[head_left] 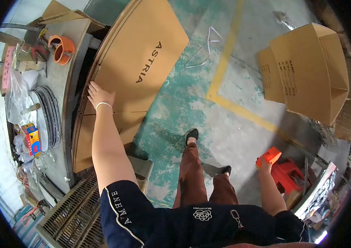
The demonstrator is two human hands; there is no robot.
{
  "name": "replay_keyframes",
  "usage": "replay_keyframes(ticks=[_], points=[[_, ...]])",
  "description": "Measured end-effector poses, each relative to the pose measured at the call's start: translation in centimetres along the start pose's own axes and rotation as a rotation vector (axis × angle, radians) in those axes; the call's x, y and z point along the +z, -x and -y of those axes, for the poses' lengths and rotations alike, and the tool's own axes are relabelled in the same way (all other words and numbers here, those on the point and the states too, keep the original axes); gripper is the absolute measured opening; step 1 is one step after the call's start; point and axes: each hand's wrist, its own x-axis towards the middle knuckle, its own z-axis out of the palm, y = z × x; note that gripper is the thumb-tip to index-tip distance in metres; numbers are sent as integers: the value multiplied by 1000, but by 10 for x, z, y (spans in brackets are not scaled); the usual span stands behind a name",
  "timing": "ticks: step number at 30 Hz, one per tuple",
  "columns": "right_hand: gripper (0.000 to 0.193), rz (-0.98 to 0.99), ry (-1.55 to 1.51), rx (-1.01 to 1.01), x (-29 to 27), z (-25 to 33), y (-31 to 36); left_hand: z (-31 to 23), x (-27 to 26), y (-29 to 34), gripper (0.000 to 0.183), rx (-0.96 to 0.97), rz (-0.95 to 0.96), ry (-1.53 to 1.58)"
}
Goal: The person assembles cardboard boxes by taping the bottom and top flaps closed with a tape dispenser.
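Observation:
My left hand (101,96) rests with fingers stretched out on a flattened cardboard carton (146,53), close to its left edge. The carton leans at a slant against the workbench, with more flat sheets behind it, and dark lettering is printed on its face. In my right hand (264,163), held low at my right side, is a bright orange boxy object (271,154). The fingers are wrapped round it, and its exact kind does not show.
A cluttered workbench (72,82) on the left bears an orange ring-shaped holder (61,49) and coiled black hose (49,115). Below it stands a slotted metal rack (78,211). At right are a large carton (307,74) and red plastic stool (285,175). White strapping (208,49) lies on the floor.

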Motion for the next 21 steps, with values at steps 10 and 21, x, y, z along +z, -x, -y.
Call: replay_keyframes(ticks=[10,21], points=[[29,225,-96,46,40,66,84,-13,-6,46,70,136,-204,100],[38,312,130,-238,22,24,111,-26,30,86,52,921,260,-186]])
